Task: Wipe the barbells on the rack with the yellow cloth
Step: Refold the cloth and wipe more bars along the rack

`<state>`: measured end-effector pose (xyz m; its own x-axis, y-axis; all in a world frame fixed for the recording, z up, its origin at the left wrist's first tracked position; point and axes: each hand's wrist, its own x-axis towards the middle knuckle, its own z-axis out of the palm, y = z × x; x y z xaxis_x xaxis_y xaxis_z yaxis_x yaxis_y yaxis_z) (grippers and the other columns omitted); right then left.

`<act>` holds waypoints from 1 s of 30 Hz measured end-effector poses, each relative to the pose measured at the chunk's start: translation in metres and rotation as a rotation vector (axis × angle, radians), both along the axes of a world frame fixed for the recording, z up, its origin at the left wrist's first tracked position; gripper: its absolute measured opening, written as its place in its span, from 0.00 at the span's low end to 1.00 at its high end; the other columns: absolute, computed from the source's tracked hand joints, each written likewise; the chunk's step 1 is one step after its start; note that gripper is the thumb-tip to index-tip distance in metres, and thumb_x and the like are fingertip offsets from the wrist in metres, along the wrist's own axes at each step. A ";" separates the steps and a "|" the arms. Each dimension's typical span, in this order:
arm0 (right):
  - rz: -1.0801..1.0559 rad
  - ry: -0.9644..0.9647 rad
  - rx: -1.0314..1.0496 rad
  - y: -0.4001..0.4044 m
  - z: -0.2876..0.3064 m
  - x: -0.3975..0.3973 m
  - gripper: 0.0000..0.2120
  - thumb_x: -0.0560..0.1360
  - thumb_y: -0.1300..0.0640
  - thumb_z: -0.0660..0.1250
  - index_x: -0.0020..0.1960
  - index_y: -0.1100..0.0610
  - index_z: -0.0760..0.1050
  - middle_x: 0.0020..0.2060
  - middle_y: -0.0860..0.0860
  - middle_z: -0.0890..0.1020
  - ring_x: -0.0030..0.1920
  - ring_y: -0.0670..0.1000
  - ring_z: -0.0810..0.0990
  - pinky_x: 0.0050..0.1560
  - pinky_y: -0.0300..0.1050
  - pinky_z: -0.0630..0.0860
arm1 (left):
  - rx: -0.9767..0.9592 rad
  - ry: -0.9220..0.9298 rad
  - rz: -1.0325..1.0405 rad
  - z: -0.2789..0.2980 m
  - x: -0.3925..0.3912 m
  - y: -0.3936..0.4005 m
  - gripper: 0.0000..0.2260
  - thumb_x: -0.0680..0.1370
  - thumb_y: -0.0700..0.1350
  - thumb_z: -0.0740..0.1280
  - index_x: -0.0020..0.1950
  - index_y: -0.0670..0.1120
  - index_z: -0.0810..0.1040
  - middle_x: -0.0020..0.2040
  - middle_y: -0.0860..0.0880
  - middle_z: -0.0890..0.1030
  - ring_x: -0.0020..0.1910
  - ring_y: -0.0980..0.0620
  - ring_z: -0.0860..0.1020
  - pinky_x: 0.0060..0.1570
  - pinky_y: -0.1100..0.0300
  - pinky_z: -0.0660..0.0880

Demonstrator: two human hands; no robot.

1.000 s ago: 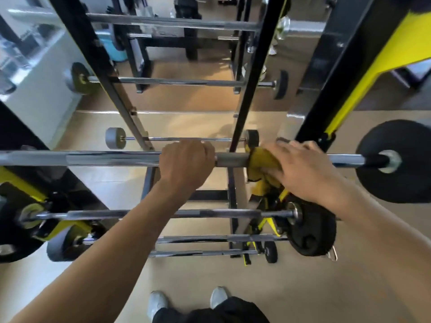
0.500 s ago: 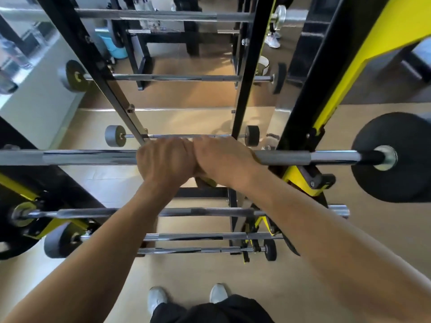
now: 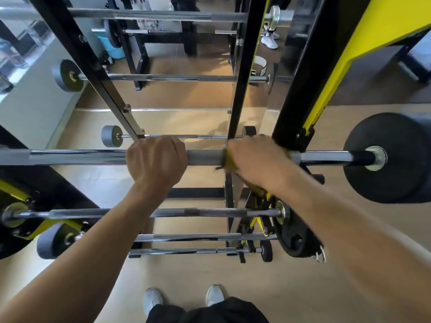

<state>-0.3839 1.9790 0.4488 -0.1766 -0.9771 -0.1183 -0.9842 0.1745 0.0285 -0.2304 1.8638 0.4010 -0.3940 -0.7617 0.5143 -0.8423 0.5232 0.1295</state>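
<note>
Barbells on the black steel rack [image 3: 242, 94] lie in tiers; nearest, low in view, are thin chrome bars [image 3: 186, 237], one carrying a black iron plate [image 3: 295, 236] at its right end. Above these, the long chrome barbell [image 3: 77, 157] at hand height is the one under treatment. Left hand [image 3: 157, 159] is clenched round its shaft, steadying it. Right hand [image 3: 257, 160] grasps the crumpled yellow cloth [image 3: 229, 162] wrapped on the shaft, just left of the black rubber plate [image 3: 391, 159]. Risk, as judged: the cloth could snag at the right upright, or knuckles strike it, should the stroke run further right. Farther bars [image 3: 168, 78] appear untouched. No containers with visible contents; a blue bin [image 3: 112, 48] stands far left, interior hidden.
</note>
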 end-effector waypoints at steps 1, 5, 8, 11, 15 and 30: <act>0.021 -0.044 -0.035 -0.014 -0.001 0.015 0.11 0.80 0.53 0.64 0.59 0.56 0.74 0.47 0.52 0.79 0.46 0.52 0.79 0.53 0.49 0.76 | 0.004 -0.003 0.009 -0.001 0.000 -0.002 0.20 0.78 0.46 0.55 0.25 0.47 0.65 0.23 0.47 0.68 0.23 0.46 0.69 0.30 0.59 0.62; 0.064 -0.044 -0.259 -0.046 -0.017 0.057 0.09 0.83 0.57 0.58 0.56 0.55 0.77 0.42 0.51 0.81 0.42 0.52 0.81 0.50 0.48 0.78 | -0.012 0.006 0.005 -0.007 0.005 -0.009 0.23 0.80 0.47 0.56 0.24 0.46 0.69 0.22 0.45 0.71 0.23 0.44 0.72 0.30 0.58 0.63; 0.117 -0.055 -0.348 -0.035 -0.026 0.044 0.08 0.81 0.53 0.62 0.58 0.53 0.74 0.46 0.51 0.82 0.44 0.52 0.81 0.48 0.47 0.76 | -0.046 -0.083 -0.116 -0.009 0.011 -0.015 0.21 0.81 0.47 0.55 0.28 0.47 0.67 0.23 0.50 0.66 0.22 0.47 0.67 0.28 0.59 0.65; 0.067 -0.197 -0.234 -0.016 -0.018 0.021 0.15 0.77 0.45 0.68 0.61 0.49 0.74 0.49 0.48 0.82 0.47 0.50 0.81 0.51 0.48 0.77 | -0.105 -0.223 -0.154 -0.012 0.017 -0.014 0.19 0.81 0.45 0.50 0.33 0.45 0.69 0.24 0.51 0.63 0.22 0.48 0.65 0.29 0.61 0.60; -0.201 -0.157 -0.041 0.028 -0.011 -0.028 0.19 0.73 0.40 0.70 0.59 0.47 0.73 0.45 0.46 0.80 0.43 0.48 0.77 0.48 0.47 0.76 | -0.087 -0.053 -0.098 -0.009 0.011 -0.007 0.21 0.79 0.43 0.53 0.25 0.47 0.62 0.20 0.50 0.65 0.19 0.48 0.67 0.27 0.62 0.61; -0.003 -0.031 -0.377 -0.018 -0.035 0.041 0.14 0.75 0.55 0.71 0.60 0.54 0.75 0.47 0.51 0.83 0.47 0.53 0.81 0.52 0.52 0.77 | -0.086 0.029 -0.165 -0.008 0.013 -0.011 0.25 0.83 0.48 0.56 0.25 0.50 0.60 0.20 0.51 0.65 0.19 0.47 0.68 0.29 0.62 0.61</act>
